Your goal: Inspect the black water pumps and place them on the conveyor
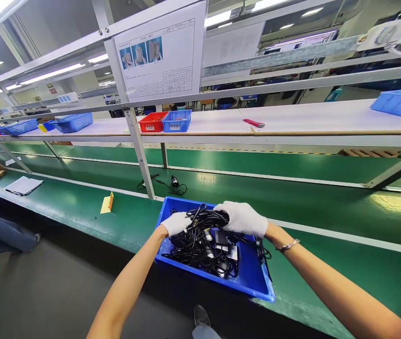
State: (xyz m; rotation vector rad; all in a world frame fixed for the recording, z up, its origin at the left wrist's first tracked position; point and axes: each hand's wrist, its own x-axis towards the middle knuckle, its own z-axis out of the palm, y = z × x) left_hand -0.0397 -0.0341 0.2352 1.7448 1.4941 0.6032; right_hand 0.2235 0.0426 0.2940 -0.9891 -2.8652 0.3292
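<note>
A blue plastic bin (pixel 257 278) stands at the front edge of the green bench, holding a tangle of black cables (pixel 189 252) with small black power adapters (pixel 221 238). My left hand (pixel 176 223), in a white glove, reaches over the bin's left side and grips the left end of a coiled black cable (pixel 209 217). At the coil's other end is my right hand (pixel 241 218), also gloved, with its fingers curled around the loops. The fingertips of both hands are partly hidden among the cables. Some cable hangs over the bin's right wall.
Behind the bin, a black adapter with its cord (pixel 175 181) lies on the green surface. A yellow folded card (pixel 107 204) and papers (pixel 24 185) are to the left. The shelf above carries red (pixel 152 122) and blue (pixel 177 121) trays and a red cutter (pixel 254 123). Another person's leg (pixel 6 230) shows far left.
</note>
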